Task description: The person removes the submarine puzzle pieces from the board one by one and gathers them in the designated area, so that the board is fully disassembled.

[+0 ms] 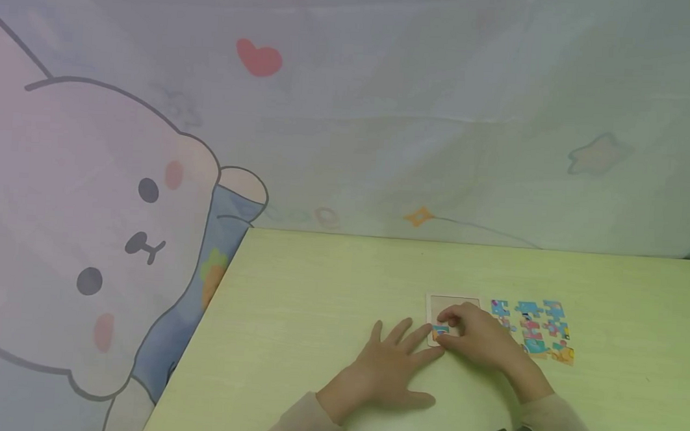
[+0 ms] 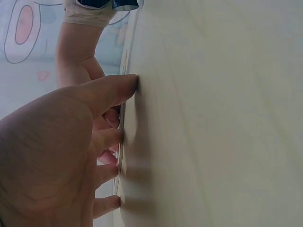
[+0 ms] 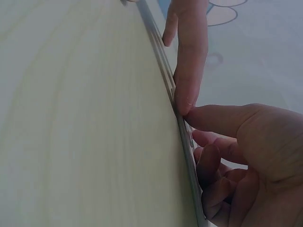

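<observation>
A shallow puzzle tray [image 1: 456,301] with a pale border lies on the table. In its lower-left corner sits a blue and orange jigsaw piece [image 1: 441,333]. My right hand [image 1: 479,336] is over the tray, its thumb and index finger at either side of that piece; the exact contact is partly hidden. My left hand [image 1: 389,371] rests with fingers spread, the fingertips touching the tray's left edge and lower corner. In the right wrist view the tray's thin edge [image 3: 182,135] runs beside the curled fingers of the right hand [image 3: 251,161]. The left wrist view shows the left hand [image 2: 52,151] with straight fingers on the tabletop.
Several colourful jigsaw pieces [image 1: 529,326] lie in loose rows right of the tray, partly behind the right hand. The pale wooden table [image 1: 318,279] ends at a printed curtain [image 1: 385,113] at the back. A large cartoon figure [image 1: 116,229] is on the cloth at left.
</observation>
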A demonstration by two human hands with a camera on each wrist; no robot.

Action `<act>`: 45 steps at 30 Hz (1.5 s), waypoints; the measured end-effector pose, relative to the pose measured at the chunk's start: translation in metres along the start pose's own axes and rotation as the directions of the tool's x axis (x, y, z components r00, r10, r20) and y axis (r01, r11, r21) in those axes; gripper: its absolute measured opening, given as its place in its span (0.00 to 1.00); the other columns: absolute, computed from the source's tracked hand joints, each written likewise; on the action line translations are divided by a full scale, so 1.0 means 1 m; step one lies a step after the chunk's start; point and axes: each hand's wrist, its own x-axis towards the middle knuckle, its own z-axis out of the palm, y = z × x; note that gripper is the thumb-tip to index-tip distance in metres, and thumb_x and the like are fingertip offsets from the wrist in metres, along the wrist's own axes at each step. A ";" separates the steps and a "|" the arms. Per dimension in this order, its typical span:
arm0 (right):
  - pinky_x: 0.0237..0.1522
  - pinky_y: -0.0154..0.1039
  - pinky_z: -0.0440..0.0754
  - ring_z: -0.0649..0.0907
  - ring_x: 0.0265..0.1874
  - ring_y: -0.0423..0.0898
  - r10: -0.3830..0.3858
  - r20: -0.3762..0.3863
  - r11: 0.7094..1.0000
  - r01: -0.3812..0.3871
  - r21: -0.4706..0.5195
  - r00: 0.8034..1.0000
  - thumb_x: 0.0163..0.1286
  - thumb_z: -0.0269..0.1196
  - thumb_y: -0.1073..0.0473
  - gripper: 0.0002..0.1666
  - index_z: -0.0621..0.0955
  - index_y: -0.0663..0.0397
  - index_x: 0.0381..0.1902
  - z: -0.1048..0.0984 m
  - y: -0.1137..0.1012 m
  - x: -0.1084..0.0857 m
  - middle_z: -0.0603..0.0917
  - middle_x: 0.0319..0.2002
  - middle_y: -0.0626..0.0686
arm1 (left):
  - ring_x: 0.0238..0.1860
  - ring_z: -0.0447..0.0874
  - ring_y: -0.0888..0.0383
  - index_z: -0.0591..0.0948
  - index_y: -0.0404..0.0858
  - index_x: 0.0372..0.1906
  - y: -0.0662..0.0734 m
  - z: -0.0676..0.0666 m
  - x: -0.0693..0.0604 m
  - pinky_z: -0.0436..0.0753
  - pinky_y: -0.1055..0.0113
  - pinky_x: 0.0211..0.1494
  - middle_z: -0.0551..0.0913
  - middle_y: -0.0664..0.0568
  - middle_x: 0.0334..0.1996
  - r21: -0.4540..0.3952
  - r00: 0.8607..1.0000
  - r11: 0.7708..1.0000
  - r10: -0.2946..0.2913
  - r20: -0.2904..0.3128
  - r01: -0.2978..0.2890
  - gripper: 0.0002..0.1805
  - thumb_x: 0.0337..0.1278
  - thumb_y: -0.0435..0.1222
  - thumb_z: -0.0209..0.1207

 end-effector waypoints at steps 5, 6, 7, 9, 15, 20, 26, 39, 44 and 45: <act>0.49 0.53 0.80 0.80 0.48 0.49 0.004 -0.001 1.000 -0.004 0.013 1.000 0.66 0.74 0.49 0.20 0.84 0.50 0.51 0.000 -0.001 -0.001 0.82 0.47 0.49 | 0.83 0.39 0.45 0.48 0.66 0.84 0.001 0.000 -0.001 0.57 0.27 0.71 0.40 0.57 0.85 0.007 1.000 1.000 0.002 0.002 -0.002 0.45 0.66 0.73 0.44; 0.50 0.54 0.80 0.80 0.48 0.50 0.004 -0.004 1.000 -0.004 0.016 1.000 0.66 0.74 0.49 0.20 0.84 0.51 0.51 0.000 -0.002 -0.001 0.82 0.48 0.49 | 0.83 0.39 0.45 0.48 0.66 0.84 0.001 0.000 -0.001 0.57 0.27 0.71 0.40 0.57 0.85 0.008 1.000 1.000 0.001 0.002 -0.001 0.45 0.66 0.74 0.43; 0.51 0.55 0.80 0.80 0.49 0.51 0.006 -0.007 1.000 -0.006 0.021 1.000 0.66 0.74 0.50 0.20 0.84 0.51 0.51 0.000 -0.002 -0.001 0.82 0.48 0.49 | 0.83 0.39 0.45 0.48 0.67 0.84 0.001 0.000 0.000 0.57 0.27 0.71 0.39 0.57 0.85 0.010 1.000 1.000 0.001 0.003 -0.001 0.45 0.66 0.74 0.43; 0.53 0.58 0.79 0.81 0.51 0.53 0.002 -0.011 1.000 -0.002 0.030 1.000 0.66 0.74 0.50 0.20 0.83 0.52 0.51 0.000 -0.002 -0.001 0.83 0.49 0.50 | 0.83 0.39 0.45 0.48 0.67 0.84 0.000 0.000 0.000 0.57 0.27 0.72 0.39 0.57 0.85 0.012 1.000 1.000 -0.001 0.004 0.001 0.45 0.66 0.74 0.43; 0.50 0.56 0.80 0.83 0.47 0.50 0.005 -0.025 0.999 -0.004 0.043 1.000 0.67 0.72 0.54 0.16 0.83 0.50 0.50 -0.001 -0.004 -0.003 0.85 0.47 0.47 | 0.83 0.40 0.45 0.48 0.68 0.84 0.000 0.001 0.000 0.58 0.28 0.72 0.40 0.58 0.85 0.017 1.000 1.000 0.001 -0.004 -0.001 0.45 0.66 0.74 0.43; 0.40 0.46 0.80 0.82 0.34 0.42 0.005 -0.024 0.997 -0.003 0.076 1.000 0.72 0.65 0.59 0.08 0.83 0.49 0.48 -0.001 -0.004 -0.004 0.85 0.40 0.45 | 0.83 0.42 0.45 0.51 0.68 0.83 0.001 0.000 -0.001 0.59 0.28 0.71 0.41 0.59 0.85 0.027 1.000 1.000 0.000 -0.012 0.000 0.44 0.66 0.74 0.43; 0.37 0.43 0.80 0.82 0.31 0.41 0.009 -0.042 0.995 -0.004 0.103 0.999 0.76 0.63 0.60 0.07 0.83 0.49 0.48 -0.001 -0.003 -0.006 0.86 0.41 0.46 | 0.83 0.42 0.46 0.51 0.67 0.83 0.001 -0.002 -0.003 0.59 0.29 0.72 0.41 0.59 0.85 0.023 1.000 1.000 -0.002 -0.006 0.002 0.44 0.66 0.74 0.43; 0.26 0.39 0.76 0.78 0.25 0.43 0.040 -0.124 0.996 -0.029 0.089 0.991 0.75 0.64 0.57 0.08 0.84 0.47 0.50 -0.023 0.007 -0.023 0.87 0.43 0.49 | 0.83 0.42 0.46 0.52 0.67 0.83 0.001 -0.004 -0.005 0.58 0.29 0.72 0.43 0.58 0.85 0.005 1.000 1.000 0.003 0.002 -0.003 0.44 0.67 0.73 0.45; 0.26 0.39 0.77 0.79 0.27 0.44 0.061 -0.139 0.995 -0.049 0.086 0.988 0.77 0.64 0.55 0.08 0.84 0.47 0.50 -0.033 0.018 -0.032 0.86 0.43 0.49 | 0.83 0.42 0.46 0.53 0.67 0.83 0.001 -0.005 -0.006 0.58 0.29 0.72 0.43 0.58 0.85 0.001 1.000 1.000 0.004 0.002 -0.004 0.44 0.67 0.73 0.46; 0.26 0.38 0.77 0.80 0.28 0.44 0.059 -0.146 0.996 -0.048 0.077 0.988 0.77 0.64 0.55 0.08 0.84 0.48 0.50 -0.035 0.020 -0.034 0.86 0.43 0.49 | 0.83 0.41 0.46 0.53 0.67 0.83 0.001 -0.005 -0.006 0.58 0.29 0.73 0.43 0.58 0.85 0.000 1.000 1.000 0.005 0.003 -0.005 0.44 0.67 0.73 0.46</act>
